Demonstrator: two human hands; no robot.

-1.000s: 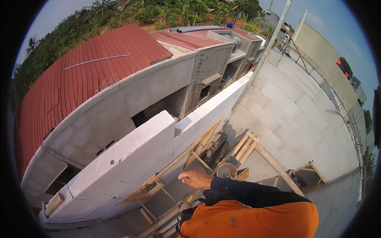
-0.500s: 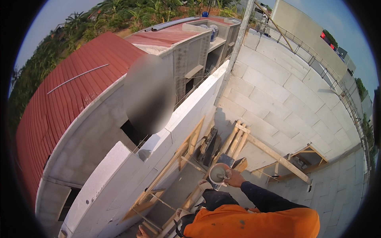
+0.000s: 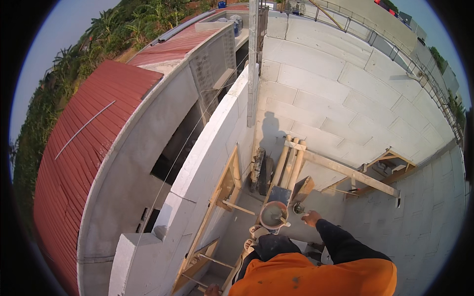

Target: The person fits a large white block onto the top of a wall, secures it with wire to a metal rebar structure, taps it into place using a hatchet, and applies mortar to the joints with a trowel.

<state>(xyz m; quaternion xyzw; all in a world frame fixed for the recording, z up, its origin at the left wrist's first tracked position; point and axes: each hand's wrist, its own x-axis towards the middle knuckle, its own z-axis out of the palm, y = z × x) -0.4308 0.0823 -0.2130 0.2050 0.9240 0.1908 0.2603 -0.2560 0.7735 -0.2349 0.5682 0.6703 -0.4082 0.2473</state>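
Below me, a round bucket (image 3: 271, 212) of grey mortar rests on a dark board over wooden poles, with a trowel handle (image 3: 283, 220) sticking out of the mix. My right hand (image 3: 311, 218) is just right of the bucket, apart from it, fingers loosely bent and apart, holding nothing visible. My left hand (image 3: 213, 291) shows only partly at the lower edge, low by the wooden framing; its fingers are hidden. My sandalled feet (image 3: 251, 242) stand on narrow planking just short of the bucket.
A white block wall (image 3: 217, 128) with a stepped top runs along my left, a wooden frame (image 3: 227, 182) against it. A taller block wall (image 3: 326, 89) stands ahead, a diagonal beam (image 3: 350, 175) near it. A metal post (image 3: 253, 59) rises at their corner. Red roofs (image 3: 94, 108) lie beyond.
My right hand reached to the trowel in the bucket half a second ago and has since let go and moved rightward. My view has turned, bringing the far wall more upright.
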